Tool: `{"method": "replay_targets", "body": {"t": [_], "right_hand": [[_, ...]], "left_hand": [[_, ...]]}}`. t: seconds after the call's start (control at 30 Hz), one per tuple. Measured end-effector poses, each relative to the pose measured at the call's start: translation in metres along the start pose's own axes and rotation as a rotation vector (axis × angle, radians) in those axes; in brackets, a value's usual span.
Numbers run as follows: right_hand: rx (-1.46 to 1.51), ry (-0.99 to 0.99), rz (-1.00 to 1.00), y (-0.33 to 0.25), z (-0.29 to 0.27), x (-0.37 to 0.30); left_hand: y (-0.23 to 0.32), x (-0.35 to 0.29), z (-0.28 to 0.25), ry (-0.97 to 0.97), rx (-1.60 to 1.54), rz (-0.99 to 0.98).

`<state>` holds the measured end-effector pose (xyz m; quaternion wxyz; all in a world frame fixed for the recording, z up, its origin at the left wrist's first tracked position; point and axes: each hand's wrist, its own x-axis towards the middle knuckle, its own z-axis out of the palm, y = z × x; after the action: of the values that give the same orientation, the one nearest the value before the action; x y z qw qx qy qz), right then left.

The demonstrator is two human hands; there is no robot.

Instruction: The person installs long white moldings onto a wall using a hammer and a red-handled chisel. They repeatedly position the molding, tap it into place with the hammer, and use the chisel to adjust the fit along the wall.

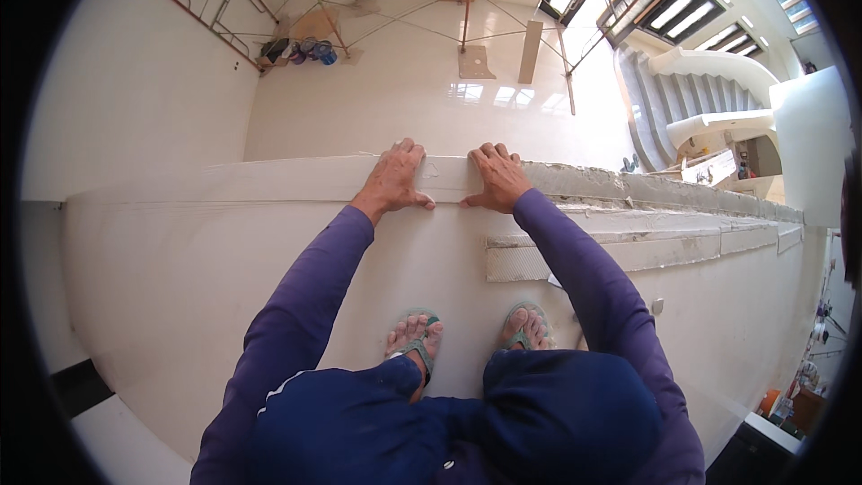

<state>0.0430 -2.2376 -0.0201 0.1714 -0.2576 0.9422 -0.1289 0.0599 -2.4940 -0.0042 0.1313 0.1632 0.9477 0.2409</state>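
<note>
A long pale tile strip lies along the far edge of the upper floor. My left hand grips it across its width, fingers bent over the far side and thumb against the near side. A short way to the right, my right hand grips the same strip likewise, near its right end. From there, a rough grey mortar bed runs on along the edge. Behind my right forearm lie several loose strips, the front one showing a ribbed face.
My sandalled feet stand on the pale floor close to the edge. Beyond it is a drop to a lower floor with metal scaffolding, buckets and boards. A grey curved staircase stands at the far right.
</note>
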Motion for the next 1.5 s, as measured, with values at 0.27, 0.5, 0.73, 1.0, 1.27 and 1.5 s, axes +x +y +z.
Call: {"method": "replay_targets", "body": {"t": [0.27,0.5,0.73,1.0,1.27,1.5], "right_hand": [[-0.002,-0.056,-0.005,-0.007,-0.017,0.004],[-0.033,-0.036,-0.109,0.003,-0.021,0.009],[-0.008,0.000,-0.181,-0.002,-0.033,0.007],[0.049,-0.005,-0.217,0.001,-0.037,0.005],[-0.011,-0.019,-0.190,0.003,-0.035,0.009],[-0.025,-0.001,-0.179,0.008,-0.032,0.004]], "left_hand": [[-0.004,-0.003,0.000,0.016,0.099,0.058],[-0.025,-0.007,-0.010,0.096,0.030,0.143],[-0.184,-0.070,-0.068,0.369,0.165,-0.395],[-0.234,-0.076,-0.087,0.227,0.205,-0.446],[-0.224,-0.061,-0.086,0.228,0.160,-0.616],[-0.215,-0.063,-0.085,0.270,0.170,-0.560]]}}
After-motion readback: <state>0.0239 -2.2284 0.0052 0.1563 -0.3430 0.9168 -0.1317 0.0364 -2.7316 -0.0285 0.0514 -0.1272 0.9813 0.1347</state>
